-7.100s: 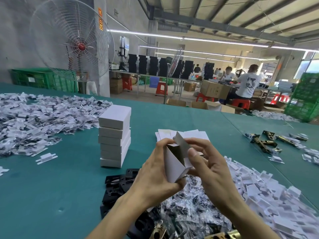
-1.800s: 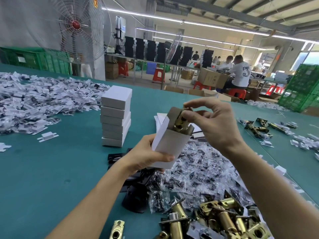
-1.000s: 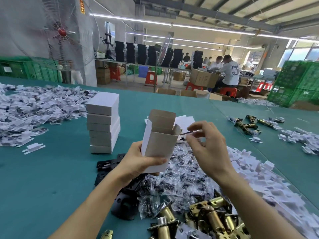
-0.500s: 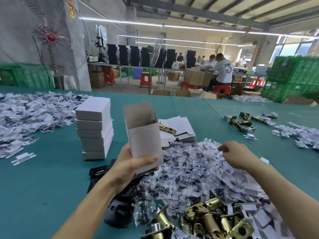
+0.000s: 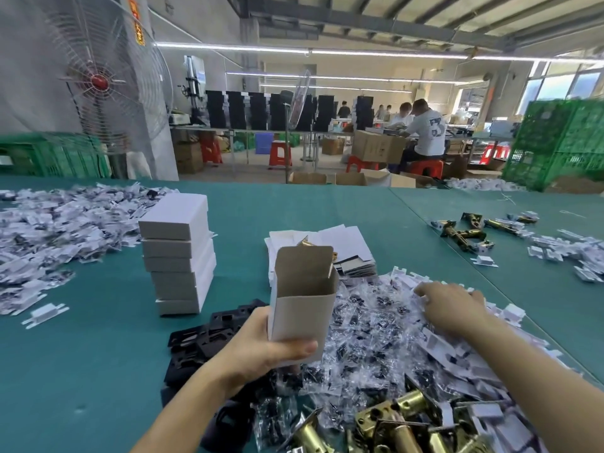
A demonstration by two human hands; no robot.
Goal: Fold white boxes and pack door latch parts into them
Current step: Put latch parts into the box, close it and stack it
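While left hand (image 5: pixel 261 349) grips one box (image 5: pixel 302 308), right hand (image 5: pixel 454 308) touches parts (image 5: pixel 402 278), its hold unclear.

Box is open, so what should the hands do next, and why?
Probably pinch one piece from the pile of small parts and lift it to the box: the left hand holds it upright, flap open, and the right hand is on the pile.

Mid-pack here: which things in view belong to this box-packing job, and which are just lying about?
Job: open box, held upright; bagged parts pile; brass latches; black plates; flat box blanks; stack of closed boxes.
Lying about: standing fan; green crates; red stools; cardboard cartons beyond the table.
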